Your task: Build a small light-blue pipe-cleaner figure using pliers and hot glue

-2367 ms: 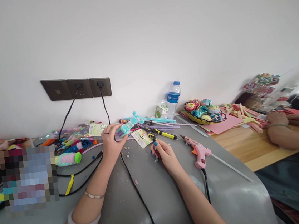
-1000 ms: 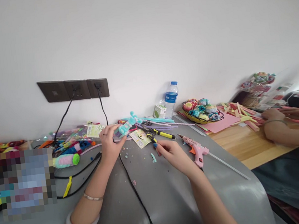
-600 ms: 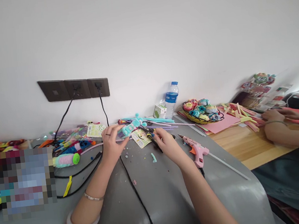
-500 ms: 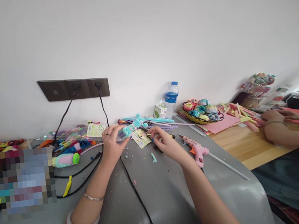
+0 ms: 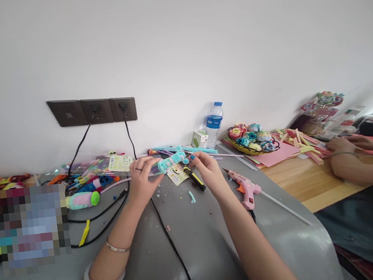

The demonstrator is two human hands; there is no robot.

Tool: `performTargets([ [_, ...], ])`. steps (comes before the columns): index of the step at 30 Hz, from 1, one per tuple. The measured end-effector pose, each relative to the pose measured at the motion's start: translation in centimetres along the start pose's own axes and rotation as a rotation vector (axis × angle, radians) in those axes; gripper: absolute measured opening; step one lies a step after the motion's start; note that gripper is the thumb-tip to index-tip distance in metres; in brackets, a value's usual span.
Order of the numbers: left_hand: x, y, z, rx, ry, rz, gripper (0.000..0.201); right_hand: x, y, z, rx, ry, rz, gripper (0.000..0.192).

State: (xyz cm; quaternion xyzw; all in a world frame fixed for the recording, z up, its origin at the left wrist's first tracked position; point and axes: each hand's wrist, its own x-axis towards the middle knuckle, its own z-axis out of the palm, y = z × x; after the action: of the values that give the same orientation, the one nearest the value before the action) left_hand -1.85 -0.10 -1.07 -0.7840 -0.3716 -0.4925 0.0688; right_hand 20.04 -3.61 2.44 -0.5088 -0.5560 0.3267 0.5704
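Note:
A small fuzzy turquoise pipe-cleaner figure (image 5: 170, 161) with lilac patches is held above the table, between my hands. My left hand (image 5: 144, 178) pinches its left end between thumb and fingers. At the figure's right end, the closed fingertips of my right hand (image 5: 206, 170) grip it; the exact contact is partly hidden. Just below lies a black-and-yellow handled tool (image 5: 196, 178), its far end close to the figure. A printed card (image 5: 176, 177) is under the figure. Nearer to me is a short turquoise offcut (image 5: 192, 197).
A pink glue gun (image 5: 249, 192) with a long glue stick lies right of my hand. Black cables (image 5: 173, 245) cross the grey table. Behind are pipe cleaners (image 5: 201, 148), a water bottle (image 5: 214, 125) and a basket of paper flowers (image 5: 253, 140). Another person's arms (image 5: 364, 164) rest at right.
My right hand has moved up and away from the black-and-yellow tool, which now lies uncovered, to the figure's right end. The figure has shifted slightly right and turned in my left hand.

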Motion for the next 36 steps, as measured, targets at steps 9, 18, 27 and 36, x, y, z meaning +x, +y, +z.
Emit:
performTargets([
  [9,0.1,-0.3,0.2,-0.033,0.06,-0.038,0.031,-0.9,0.1,-0.6,0.369,-0.098,0.191,0.04],
  [18,0.1,-0.2,0.1,-0.055,0.049,-0.067,0.029,-1.6,-0.3,-0.9,0.422,-0.12,0.194,0.04],
  [27,0.0,-0.4,0.1,-0.052,0.042,-0.067,0.03,-2.1,-0.9,-0.7,0.358,-0.14,0.178,0.044],
  [36,0.1,-0.3,0.0,-0.05,0.031,-0.075,0.031,-2.4,0.0,-0.5,0.247,-0.175,0.146,0.033],
])
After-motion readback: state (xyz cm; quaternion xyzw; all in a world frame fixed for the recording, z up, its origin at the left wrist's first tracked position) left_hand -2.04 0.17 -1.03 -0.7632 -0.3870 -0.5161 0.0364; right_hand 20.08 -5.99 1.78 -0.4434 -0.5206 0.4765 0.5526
